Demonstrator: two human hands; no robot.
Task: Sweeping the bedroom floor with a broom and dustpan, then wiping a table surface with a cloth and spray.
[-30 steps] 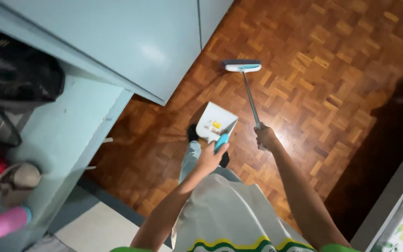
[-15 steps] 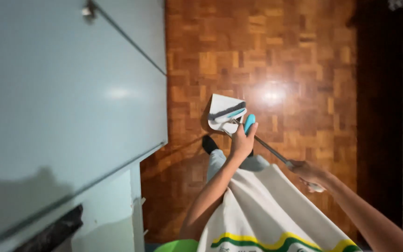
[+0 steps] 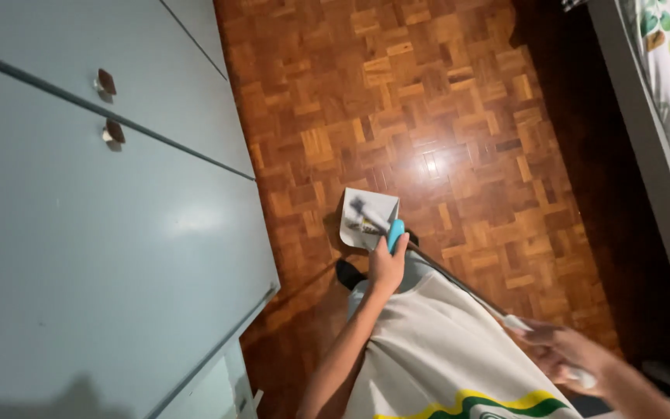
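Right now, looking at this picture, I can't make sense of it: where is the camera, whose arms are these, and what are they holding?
The camera sits on a person's head and looks straight down, so you see their own arms and pale clothing from above. The left hand grips the blue handle of a white dustpan, which holds some dark debris. The right hand, blurred at the lower right, holds a thin broom stick that runs towards the dustpan. Below is a wooden parquet floor. On the left stand grey-blue cupboard doors with small knobs.

Glossy parquet floor [image 3: 459, 101] (lamp glare), pale blue cabinets [image 3: 79, 256].
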